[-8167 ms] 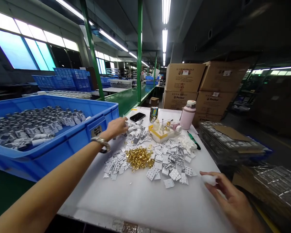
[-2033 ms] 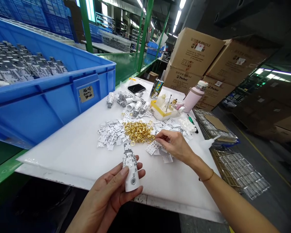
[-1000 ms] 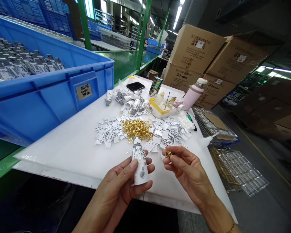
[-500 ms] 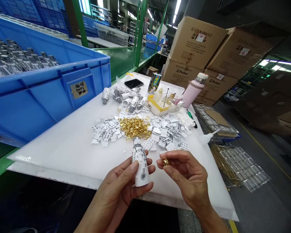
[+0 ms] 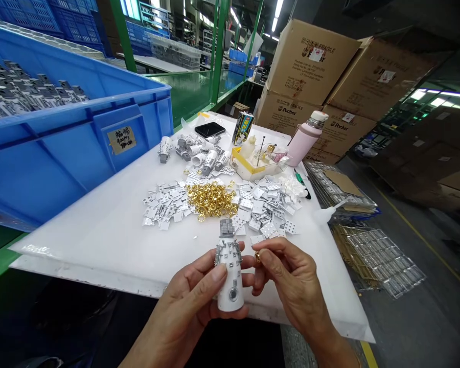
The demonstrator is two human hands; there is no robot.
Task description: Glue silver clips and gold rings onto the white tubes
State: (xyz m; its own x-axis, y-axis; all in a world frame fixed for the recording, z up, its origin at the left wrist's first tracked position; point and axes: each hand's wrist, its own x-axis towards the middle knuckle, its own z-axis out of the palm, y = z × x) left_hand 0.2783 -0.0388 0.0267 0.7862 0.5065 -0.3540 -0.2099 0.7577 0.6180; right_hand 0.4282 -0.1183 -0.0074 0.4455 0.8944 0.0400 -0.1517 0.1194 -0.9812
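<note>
A long factory hall runs back under ceiling strip lights (image 5: pixel 278 7). Green steel posts (image 5: pixel 216 51) rise beside a green conveyor line (image 5: pixel 191 92). Stacked cardboard cartons (image 5: pixel 310 66) stand at right on a dark grey floor (image 5: pixel 437 317) with a yellow line (image 5: pixel 417 240). Blue crates (image 5: pixel 42 15) pile up at far left.

Rings (image 5: pixel 212 199) lie between tile heaps (image 5: pixel 163 200), crate (image 5: pixel 76 143) left.

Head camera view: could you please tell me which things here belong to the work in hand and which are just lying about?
In use:
- left hand holding the white bottle
- right hand pinching a gold ring
- pile of gold rings
- silver squares

Lying about:
- phone
- pink flask
- drink carton
- cardboard boxes
- blue crate
</note>
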